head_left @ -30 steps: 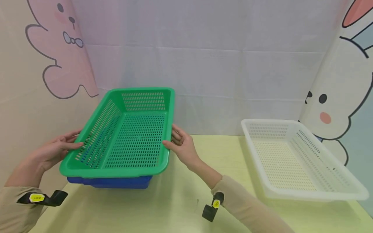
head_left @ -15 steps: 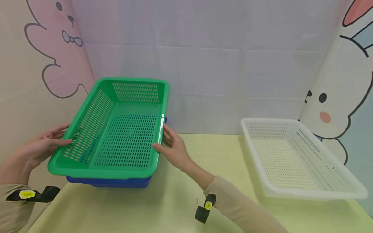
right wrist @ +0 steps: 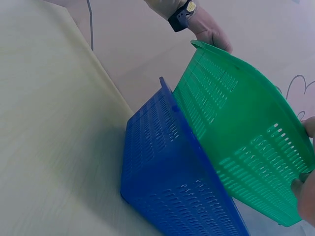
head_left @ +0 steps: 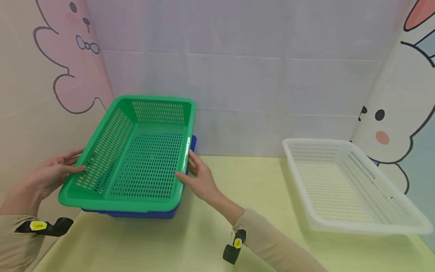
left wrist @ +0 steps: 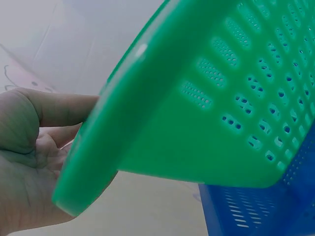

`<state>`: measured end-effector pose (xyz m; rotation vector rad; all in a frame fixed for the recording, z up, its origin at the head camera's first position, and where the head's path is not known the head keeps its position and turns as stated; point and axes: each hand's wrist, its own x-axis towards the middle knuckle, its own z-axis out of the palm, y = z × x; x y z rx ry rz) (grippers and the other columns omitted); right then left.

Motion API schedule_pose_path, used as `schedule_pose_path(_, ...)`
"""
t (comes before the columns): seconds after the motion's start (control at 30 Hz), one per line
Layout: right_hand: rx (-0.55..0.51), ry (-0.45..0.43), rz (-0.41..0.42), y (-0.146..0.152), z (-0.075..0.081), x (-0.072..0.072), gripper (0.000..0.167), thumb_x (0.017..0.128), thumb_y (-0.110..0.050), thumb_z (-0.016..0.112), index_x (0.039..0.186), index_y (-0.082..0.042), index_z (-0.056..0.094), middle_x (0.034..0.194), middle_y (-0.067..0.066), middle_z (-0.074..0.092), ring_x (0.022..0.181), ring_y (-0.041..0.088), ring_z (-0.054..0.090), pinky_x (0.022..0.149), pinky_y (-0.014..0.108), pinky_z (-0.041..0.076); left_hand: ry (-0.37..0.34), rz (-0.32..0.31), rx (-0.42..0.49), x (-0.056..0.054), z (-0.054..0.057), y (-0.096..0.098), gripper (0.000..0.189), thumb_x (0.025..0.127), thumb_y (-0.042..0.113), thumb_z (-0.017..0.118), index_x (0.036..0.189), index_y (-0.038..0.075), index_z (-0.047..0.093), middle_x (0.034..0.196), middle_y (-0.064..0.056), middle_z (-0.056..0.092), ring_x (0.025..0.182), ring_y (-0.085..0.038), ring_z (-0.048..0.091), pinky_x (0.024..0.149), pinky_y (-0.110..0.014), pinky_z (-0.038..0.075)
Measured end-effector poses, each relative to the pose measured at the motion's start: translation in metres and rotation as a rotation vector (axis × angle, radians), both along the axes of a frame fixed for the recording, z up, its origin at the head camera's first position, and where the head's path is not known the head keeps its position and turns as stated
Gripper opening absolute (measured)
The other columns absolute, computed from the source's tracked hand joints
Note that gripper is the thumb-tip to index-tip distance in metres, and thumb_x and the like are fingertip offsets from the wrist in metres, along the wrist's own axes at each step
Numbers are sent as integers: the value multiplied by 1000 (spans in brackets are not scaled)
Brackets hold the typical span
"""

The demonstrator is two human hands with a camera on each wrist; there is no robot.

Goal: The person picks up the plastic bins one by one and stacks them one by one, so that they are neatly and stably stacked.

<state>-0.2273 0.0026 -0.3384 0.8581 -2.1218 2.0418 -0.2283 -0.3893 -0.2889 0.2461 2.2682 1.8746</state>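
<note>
A green slotted plastic basket (head_left: 149,162) is held between both hands over a blue basket (right wrist: 162,182) of similar shape. Its bottom dips partly inside the blue rim in the right wrist view. My left hand (head_left: 56,172) grips the green rim on the left side, thumb over the top and fingers beneath. On the opposite rim, my right hand (head_left: 200,181) pinches with its thumb on top and fingers under the edge. In the head view most of the blue basket is hidden below the green one; a blue strip shows at the front and right.
A white slotted basket (head_left: 307,204) stands on the right of the pale yellow table (head_left: 217,241). Behind the table hangs a light cloth backdrop (head_left: 238,83), with cartoon animals printed on its side panels. The table's left edge runs close beside the blue basket.
The green basket, with both hands on its rim, shifted left and rose at first. Since half a second ago it has sunk slightly over the blue basket. The white basket stayed put.
</note>
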Motion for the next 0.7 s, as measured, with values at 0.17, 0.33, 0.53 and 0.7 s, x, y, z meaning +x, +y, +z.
schedule_pose_path(0.17, 11, -6, 5, 2, -5, -1, 72, 86, -9, 61, 143, 0, 18, 142, 16, 31, 129, 24, 34, 102, 33, 32, 14, 4, -92, -2, -10, 2, 60, 90, -2, 49, 137, 31, 31, 102, 26, 56, 83, -9, 63, 68, -25, 52)
schedule_pose_path(0.33, 21, -44, 0, 9, 0, 4, 70, 87, -6, 59, 142, 3, 18, 143, 18, 29, 129, 27, 33, 103, 38, 30, 19, -3, -149, -4, -20, 7, 65, 89, 1, 52, 143, 25, 25, 104, 30, 52, 86, -5, 61, 69, -21, 50)
schedule_pose_path(0.53, 9, -80, 16, 16, 8, 12, 67, 87, 0, 56, 141, 7, 17, 143, 23, 26, 130, 33, 30, 104, 43, 27, 39, 12, -300, -6, -31, 14, 71, 90, 8, 54, 146, 7, 11, 103, 34, 45, 89, 4, 55, 73, -19, 46)
schedule_pose_path(0.7, 12, -113, 14, 18, 4, 11, 67, 87, 0, 55, 141, 8, 16, 143, 23, 24, 130, 32, 28, 104, 43, 27, 19, 32, -344, -7, -37, 19, 77, 87, 15, 59, 145, 0, 10, 102, 34, 41, 91, 12, 46, 95, -56, 34)
